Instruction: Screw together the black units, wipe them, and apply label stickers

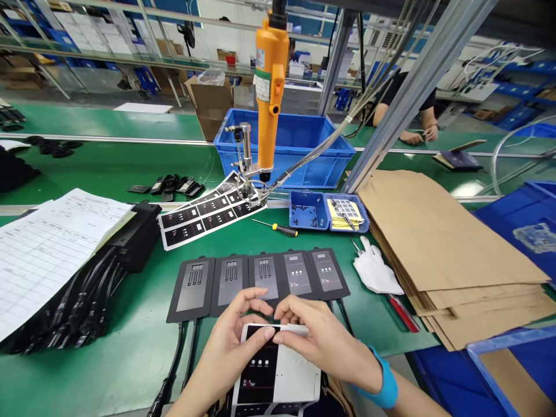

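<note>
Close to me is a sticker sheet (297, 370), with a black printed label on its left and bare white backing on its right. My left hand (243, 330) has its thumb on the black label near the top edge, fingers curled behind. My right hand (315, 333) pinches the same top edge, its fingertips almost touching the left thumb. Just beyond lies a row of black control boxes (191, 292) with cables. The two rightmost, including the end box (328, 275), bear labels with white dots; the three on the left show slotted grey panels.
An orange electric screwdriver (267, 98) hangs above more label sheets (208, 214). Around it are a blue crate (299, 130), a small screw bin (306, 211) and a yellow-black screwdriver (282, 230). Cardboard sheets (443, 231) lie right, papers (56, 243) over cabled boxes left. A co-worker's hands (419, 136) show behind.
</note>
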Action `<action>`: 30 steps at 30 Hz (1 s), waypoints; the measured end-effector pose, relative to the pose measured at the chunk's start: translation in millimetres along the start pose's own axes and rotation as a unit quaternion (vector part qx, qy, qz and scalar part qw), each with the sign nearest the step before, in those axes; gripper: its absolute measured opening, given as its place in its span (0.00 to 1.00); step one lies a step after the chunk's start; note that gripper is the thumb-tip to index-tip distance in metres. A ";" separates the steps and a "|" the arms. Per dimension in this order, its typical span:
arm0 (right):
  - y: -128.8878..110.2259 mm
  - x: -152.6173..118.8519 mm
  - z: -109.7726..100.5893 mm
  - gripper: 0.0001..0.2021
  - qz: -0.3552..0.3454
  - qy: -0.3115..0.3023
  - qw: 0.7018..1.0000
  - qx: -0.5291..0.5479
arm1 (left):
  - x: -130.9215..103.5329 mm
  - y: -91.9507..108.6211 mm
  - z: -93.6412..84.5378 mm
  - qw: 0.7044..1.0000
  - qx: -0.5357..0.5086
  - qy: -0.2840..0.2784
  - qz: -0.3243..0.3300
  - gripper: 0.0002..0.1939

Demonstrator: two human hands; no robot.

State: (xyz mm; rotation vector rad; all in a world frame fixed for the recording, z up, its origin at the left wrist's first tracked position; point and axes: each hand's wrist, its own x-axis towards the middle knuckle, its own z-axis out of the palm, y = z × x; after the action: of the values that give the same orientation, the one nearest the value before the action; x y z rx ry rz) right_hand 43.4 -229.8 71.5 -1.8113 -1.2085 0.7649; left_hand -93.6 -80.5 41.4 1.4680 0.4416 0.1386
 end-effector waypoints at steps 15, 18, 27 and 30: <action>15.4 -7.2 24.7 0.07 0.076 0.001 0.941 0.329 | -14.3 -16.5 7.8 0.942 -0.315 0.000 -0.116 0.13; 16.4 -9.5 31.9 0.02 0.039 0.056 0.972 0.224 | -15.2 -16.9 7.1 0.958 -0.271 0.022 -0.094 0.13; -0.6 -12.6 34.1 0.07 -0.155 0.224 0.958 -0.093 | -16.4 -16.9 1.4 0.974 -0.194 0.064 -0.094 0.17; -2.7 -12.9 33.1 0.10 -0.223 0.224 0.932 -0.179 | -17.7 -14.6 -0.8 0.954 -0.249 0.061 -0.153 0.21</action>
State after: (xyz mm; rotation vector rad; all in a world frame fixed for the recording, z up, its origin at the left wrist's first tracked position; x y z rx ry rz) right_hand 10.3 -231.6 58.3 -1.7568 -1.4262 -0.1350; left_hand -112.6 -87.6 30.7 0.8857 0.6759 0.0847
